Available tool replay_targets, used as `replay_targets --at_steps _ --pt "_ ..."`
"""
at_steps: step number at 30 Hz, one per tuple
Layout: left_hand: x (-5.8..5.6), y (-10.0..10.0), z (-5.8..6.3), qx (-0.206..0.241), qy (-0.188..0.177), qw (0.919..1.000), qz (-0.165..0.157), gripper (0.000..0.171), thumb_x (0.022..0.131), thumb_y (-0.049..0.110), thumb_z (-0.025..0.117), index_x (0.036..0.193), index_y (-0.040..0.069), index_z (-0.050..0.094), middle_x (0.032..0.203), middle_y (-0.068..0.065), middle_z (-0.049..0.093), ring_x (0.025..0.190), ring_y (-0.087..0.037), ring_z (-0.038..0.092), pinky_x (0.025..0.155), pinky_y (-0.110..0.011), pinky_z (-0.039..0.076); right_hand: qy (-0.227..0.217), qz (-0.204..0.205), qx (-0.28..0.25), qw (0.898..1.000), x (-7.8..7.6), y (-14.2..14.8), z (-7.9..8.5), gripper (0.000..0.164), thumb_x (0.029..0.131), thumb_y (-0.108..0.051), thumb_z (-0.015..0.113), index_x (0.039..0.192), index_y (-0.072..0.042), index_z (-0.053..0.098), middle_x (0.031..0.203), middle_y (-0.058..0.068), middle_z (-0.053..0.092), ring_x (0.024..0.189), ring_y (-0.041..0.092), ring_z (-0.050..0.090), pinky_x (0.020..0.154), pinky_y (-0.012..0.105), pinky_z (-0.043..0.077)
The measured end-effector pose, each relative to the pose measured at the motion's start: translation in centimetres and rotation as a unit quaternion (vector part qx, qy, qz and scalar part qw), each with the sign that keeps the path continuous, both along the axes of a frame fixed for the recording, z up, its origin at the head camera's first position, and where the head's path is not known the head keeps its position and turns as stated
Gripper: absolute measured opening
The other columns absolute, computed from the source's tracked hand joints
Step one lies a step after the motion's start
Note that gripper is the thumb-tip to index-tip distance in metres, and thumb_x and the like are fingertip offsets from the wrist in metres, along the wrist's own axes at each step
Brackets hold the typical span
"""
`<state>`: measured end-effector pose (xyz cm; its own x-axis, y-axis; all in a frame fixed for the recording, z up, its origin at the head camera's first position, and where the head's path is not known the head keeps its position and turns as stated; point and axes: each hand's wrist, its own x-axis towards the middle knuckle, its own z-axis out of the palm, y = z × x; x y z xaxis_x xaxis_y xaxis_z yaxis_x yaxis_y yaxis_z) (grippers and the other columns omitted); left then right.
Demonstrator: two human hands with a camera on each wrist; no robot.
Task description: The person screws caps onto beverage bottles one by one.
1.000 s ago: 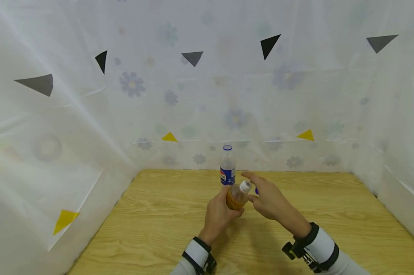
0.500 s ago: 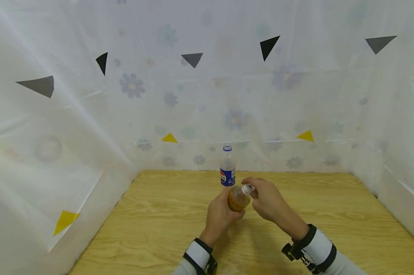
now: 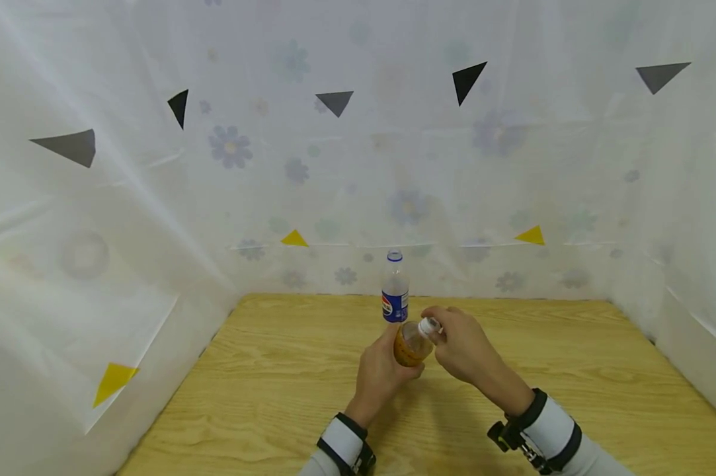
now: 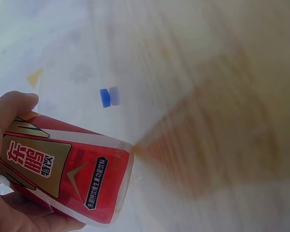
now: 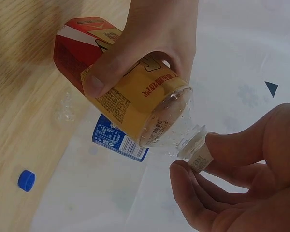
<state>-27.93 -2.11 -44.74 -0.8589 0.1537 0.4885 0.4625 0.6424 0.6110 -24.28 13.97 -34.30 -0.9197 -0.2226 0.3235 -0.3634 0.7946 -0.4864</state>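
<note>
My left hand (image 3: 380,370) grips a drink bottle (image 3: 410,345) round its body, tilted with its neck toward the right. Its label is red and gold, with Chinese characters readable in the left wrist view on the bottle's red lower part (image 4: 82,169). The right hand (image 3: 466,345) pinches the white cap (image 5: 201,157) at the neck between thumb and fingers. In the right wrist view the clear shoulder of the bottle shows droplets inside. Just behind both hands stands a clear bottle with a blue Pepsi label (image 3: 395,305), upright and uncapped.
A blue bottle cap (image 5: 26,180) lies on the wooden table (image 3: 262,370); the right hand hides it in the head view. White patterned sheeting (image 3: 346,185) encloses the table at the back and sides, with black, grey and yellow triangles on it.
The right hand has come from beside the bottle to its white cap, and its fingers have closed on it. The bottle has tipped slightly to the right in the left hand.
</note>
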Motion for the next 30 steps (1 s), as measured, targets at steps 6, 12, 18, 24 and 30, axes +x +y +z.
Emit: replay_targets --at_steps 6,12,18,24,30 --pt "0.03 0.04 0.05 0.001 -0.006 1.0 -0.001 0.073 0.074 0.027 0.092 0.136 0.019 0.054 0.118 -0.002 0.073 0.102 -0.018 0.071 0.085 -0.035 0.059 0.007 -0.016 0.005 1.0 -0.24 -0.18 -0.26 0.024 0.094 -0.005 0.063 0.117 0.004 0.063 0.098 0.016 0.064 0.08 0.024 0.062 0.068 0.039 0.055" --pt "0.05 0.07 0.14 0.001 -0.012 0.9999 0.0 0.074 0.074 0.027 0.092 0.137 0.019 0.054 0.12 -0.002 0.072 0.105 -0.019 0.071 0.089 -0.038 0.059 0.0 -0.028 -0.001 1.0 -0.41 -0.19 -0.33 0.018 0.099 -0.019 0.065 0.096 -0.001 0.061 0.08 0.007 0.058 0.066 0.018 0.052 0.055 0.031 0.044" --pt "0.07 0.13 0.22 0.004 -0.025 0.9997 0.0 0.075 0.074 0.027 0.092 0.138 0.02 0.053 0.124 -0.002 0.071 0.108 -0.019 0.07 0.092 -0.038 0.058 0.0 -0.031 -0.009 0.999 -0.43 0.02 -0.55 0.025 0.101 -0.027 0.062 0.088 -0.006 0.058 0.073 0.004 0.053 0.06 0.017 0.047 0.051 0.029 0.038" --pt "-0.01 0.19 0.2 0.005 -0.02 0.9998 -0.003 0.075 0.074 0.026 0.092 0.138 0.019 0.054 0.123 -0.002 0.071 0.108 -0.019 0.07 0.091 -0.038 0.058 -0.018 -0.033 -0.011 0.999 -0.53 0.12 -0.53 0.026 0.102 -0.028 0.061 0.089 -0.005 0.057 0.073 0.005 0.053 0.06 0.017 0.047 0.051 0.029 0.037" --pt "-0.01 0.05 0.05 0.005 -0.017 0.9998 -0.002 0.074 0.073 0.025 0.093 0.137 0.02 0.055 0.122 -0.002 0.072 0.107 -0.019 0.07 0.091 -0.039 0.058 -0.06 -0.026 -0.014 0.998 -0.49 0.15 -0.39 0.051 0.103 -0.04 0.059 0.124 0.006 0.056 0.098 0.016 0.067 0.081 0.026 0.066 0.063 0.037 0.054"
